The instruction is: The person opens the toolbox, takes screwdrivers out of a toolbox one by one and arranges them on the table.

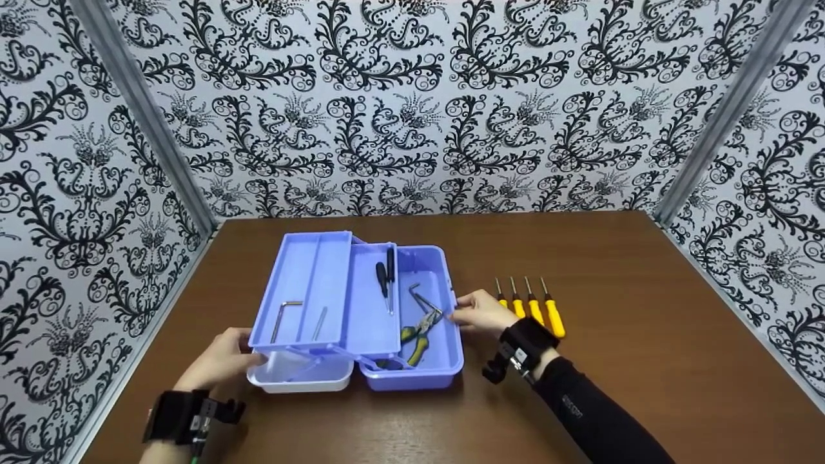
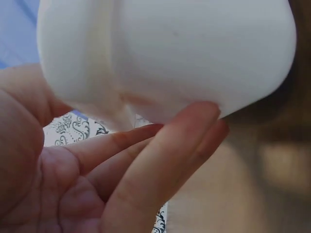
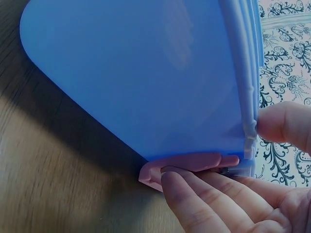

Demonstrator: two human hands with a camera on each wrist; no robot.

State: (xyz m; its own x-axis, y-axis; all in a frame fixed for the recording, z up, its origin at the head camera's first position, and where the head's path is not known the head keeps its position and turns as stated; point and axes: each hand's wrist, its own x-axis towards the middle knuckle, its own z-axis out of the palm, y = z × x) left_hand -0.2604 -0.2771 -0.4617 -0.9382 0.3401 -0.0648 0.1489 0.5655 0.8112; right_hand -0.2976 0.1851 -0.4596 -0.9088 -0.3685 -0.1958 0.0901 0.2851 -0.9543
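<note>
Left hand (image 1: 218, 357), half-closed: I am gripping the white lid (image 1: 303, 385) by its left edge. Right hand (image 1: 485, 313): pinching the toolbox (image 1: 412, 383) at its right rim. Risk: uneven tilting, sliding the hex key (image 1: 292, 303).

Person's left wristband (image 1: 169, 415): black, silver bit (image 1: 202, 425), green wire (image 1: 195, 456) | right wristband (image 1: 536, 336): black, silver piece (image 1: 518, 365) | right sleeve (image 1: 602, 415): black, grey letters (image 1: 572, 406)
</note>
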